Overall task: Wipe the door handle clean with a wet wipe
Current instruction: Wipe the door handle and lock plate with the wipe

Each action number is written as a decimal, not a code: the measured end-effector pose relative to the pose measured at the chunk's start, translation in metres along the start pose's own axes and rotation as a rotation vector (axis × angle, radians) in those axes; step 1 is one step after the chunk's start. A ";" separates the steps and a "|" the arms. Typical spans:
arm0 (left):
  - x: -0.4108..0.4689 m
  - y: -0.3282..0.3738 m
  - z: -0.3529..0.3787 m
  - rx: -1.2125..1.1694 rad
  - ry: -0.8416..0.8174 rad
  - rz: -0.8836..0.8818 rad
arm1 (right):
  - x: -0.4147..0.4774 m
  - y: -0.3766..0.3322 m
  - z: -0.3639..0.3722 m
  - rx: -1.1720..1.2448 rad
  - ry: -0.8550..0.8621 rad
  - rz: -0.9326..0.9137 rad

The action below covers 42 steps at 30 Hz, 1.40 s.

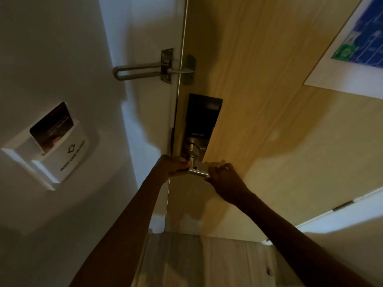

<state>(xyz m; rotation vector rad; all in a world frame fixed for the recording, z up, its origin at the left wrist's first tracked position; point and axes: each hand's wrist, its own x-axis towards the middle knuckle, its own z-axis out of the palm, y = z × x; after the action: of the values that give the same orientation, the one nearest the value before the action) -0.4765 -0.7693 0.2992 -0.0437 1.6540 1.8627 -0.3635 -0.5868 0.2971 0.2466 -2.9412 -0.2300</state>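
Metal lever: the door handle (pixel 198 172) was a brushed silver bar, set low on the left edge of the wooden door (pixel 269 121), just below the lock plate; its free end pointed right; its neck rose to a round boss on the plate.
Left hand: the left hand (pixel 174 165) was closed around the pivot end of the door handle, fingers curled over the neck; forearm bare, reaching up from the lower left.
Right hand: the right hand (pixel 224 179) sat at the free tip of the lever, fingers bent and pinched close together, touching or just off the bar's end; whether it clamped anything could not be told.
Wet wipe: no cloth could be made out in either hand; the dim light and curled fingers hid the palms.
Lock plate: the electronic lock (pixel 202 119) was a tall panel, black above and steel below, with small pale lettering too blurred to read; a thumb-turn (pixel 193 150) stood out between the lettering and the lever.
Door guard: a steel swing bar (pixel 136 72) was hinged on the frame above the lock, its loop lying left against the white wall (pixel 62 48); its mating stud plate (pixel 189 69) sat on the door edge.
Card switch: a white key-card holder (pixel 53 154) was mounted on the wall well left of the door handle; a dark card (pixel 51 127) stood in its slot.
Notice: a blue and white plan sheet (pixel 356 44) hung on the door at upper right.
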 end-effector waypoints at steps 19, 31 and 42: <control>-0.010 0.000 0.004 0.040 0.024 0.042 | -0.025 0.034 0.002 0.333 -0.016 0.049; -0.006 -0.003 0.000 0.052 -0.012 0.021 | -0.041 -0.007 0.016 0.719 0.375 0.535; -0.010 -0.002 0.004 0.042 -0.003 0.040 | -0.057 0.005 -0.016 0.536 0.362 0.533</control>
<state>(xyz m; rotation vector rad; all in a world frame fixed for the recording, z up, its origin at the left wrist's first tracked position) -0.4657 -0.7703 0.3025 0.0095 1.7024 1.8558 -0.3054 -0.5744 0.3043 -0.3892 -2.5238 0.6101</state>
